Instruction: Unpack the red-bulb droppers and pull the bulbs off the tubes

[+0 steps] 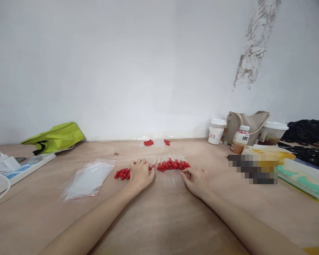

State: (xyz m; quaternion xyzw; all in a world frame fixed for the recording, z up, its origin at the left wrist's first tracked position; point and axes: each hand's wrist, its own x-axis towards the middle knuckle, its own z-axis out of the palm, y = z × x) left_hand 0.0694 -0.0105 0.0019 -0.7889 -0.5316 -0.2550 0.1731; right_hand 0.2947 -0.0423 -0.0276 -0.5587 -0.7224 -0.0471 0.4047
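A row of clear glass droppers with red rubber bulbs [173,165] lies on the wooden table [159,219] in front of me. My left hand [141,174] rests on the table with curled fingers, touching the left end of that row, and a loose pile of red bulbs [122,173] lies just left of it. My right hand [196,180] sits at the right side of the row, its fingers bent and pinched at the dropper tubes. What either hand grips is too small to make out.
A stack of clear zip bags [88,179] lies at the left. Further left are a power strip [18,170] and a yellow-green bag [54,136]. More bagged droppers [155,142] lie by the wall. Cups [217,131], a bottle [240,139] and boxes [303,177] crowd the right.
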